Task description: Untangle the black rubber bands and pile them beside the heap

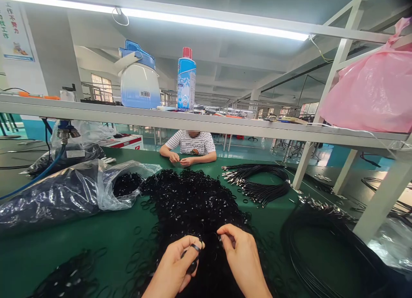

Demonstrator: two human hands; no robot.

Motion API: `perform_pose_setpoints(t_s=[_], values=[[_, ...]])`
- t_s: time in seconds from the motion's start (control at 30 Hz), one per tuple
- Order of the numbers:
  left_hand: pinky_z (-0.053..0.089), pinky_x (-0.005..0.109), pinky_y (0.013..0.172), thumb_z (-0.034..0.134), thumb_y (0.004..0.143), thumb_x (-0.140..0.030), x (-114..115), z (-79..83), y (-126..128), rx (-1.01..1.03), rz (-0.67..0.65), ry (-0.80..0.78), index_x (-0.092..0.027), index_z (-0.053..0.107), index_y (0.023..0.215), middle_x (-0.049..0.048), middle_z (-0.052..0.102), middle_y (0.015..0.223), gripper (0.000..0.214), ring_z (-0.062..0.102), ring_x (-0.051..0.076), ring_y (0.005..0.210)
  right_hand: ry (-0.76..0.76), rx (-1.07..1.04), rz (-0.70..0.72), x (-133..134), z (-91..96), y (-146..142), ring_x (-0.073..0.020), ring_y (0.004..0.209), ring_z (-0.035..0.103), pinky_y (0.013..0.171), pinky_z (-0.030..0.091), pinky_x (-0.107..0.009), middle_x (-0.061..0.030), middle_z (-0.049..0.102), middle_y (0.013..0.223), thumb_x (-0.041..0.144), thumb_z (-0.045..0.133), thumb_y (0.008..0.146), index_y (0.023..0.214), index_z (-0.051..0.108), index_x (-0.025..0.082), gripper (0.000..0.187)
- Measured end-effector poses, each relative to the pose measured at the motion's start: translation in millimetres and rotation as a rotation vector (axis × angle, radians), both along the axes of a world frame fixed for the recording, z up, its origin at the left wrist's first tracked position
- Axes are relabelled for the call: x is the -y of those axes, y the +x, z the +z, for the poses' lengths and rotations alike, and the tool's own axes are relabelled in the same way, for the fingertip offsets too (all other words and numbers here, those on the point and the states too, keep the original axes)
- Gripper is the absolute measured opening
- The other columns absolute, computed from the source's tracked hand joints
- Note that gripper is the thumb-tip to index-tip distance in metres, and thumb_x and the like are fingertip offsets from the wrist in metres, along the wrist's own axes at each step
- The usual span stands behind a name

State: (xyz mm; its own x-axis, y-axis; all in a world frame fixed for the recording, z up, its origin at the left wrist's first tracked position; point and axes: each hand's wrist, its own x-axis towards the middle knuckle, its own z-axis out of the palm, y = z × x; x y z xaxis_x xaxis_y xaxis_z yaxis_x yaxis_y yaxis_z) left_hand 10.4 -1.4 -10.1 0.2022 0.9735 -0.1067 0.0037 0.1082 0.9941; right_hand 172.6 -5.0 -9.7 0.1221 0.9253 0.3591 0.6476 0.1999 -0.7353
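Note:
A broad heap of thin black rings (196, 199), like rubber O-rings, spreads over the green tabletop in front of me. Over its near part, my left hand (175, 263) is closed around a few black rings (192, 266), one of them lying across the fingers. To the right, my right hand (241, 253) pinches thumb and forefinger together just above the heap. Whatever sits between those fingertips is too small and dark to make out. The two hands are a short way apart.
A clear plastic bag (74, 190) of black rings lies left; a smaller ring pile (69, 274) is nearer. Coiled black cables (264, 182) with metal ends lie right. Overhead runs a shelf (225, 120) carrying a jug (140, 81) and spray can (186, 81). Opposite sits a person (193, 143).

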Motion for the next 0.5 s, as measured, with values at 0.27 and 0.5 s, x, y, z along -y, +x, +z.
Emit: perform_pose_setpoints(t_s=[0.27, 0.5], values=[[0.011, 0.013, 0.030, 0.055, 0.075, -0.056, 2, 2.6, 1, -0.034, -0.060, 0.043, -0.017, 0.055, 0.077, -0.0091, 0.040, 0.045, 0.039, 0.016, 0.001, 0.033, 0.009, -0.019, 0.140, 14, 17.0, -10, -0.0171, 0.087, 0.058, 0.074, 0.043, -0.026, 0.0012, 0.061, 0.090, 0.016, 0.051, 0.081, 0.081, 0.063, 0.025, 0.015], [0.014, 0.015, 0.033, 0.056, 0.076, -0.049, -2, -3.3, -2, -0.150, -0.076, 0.072, -0.017, 0.057, 0.075, -0.0074, 0.044, 0.044, 0.031, 0.023, 0.003, 0.033, -0.039, -0.126, 0.173, 10, 12.0, -19, -0.0153, 0.078, 0.058, 0.064, 0.040, -0.023, 0.0014, 0.062, 0.084, 0.012, 0.056, 0.074, 0.073, 0.065, 0.023, 0.014]])
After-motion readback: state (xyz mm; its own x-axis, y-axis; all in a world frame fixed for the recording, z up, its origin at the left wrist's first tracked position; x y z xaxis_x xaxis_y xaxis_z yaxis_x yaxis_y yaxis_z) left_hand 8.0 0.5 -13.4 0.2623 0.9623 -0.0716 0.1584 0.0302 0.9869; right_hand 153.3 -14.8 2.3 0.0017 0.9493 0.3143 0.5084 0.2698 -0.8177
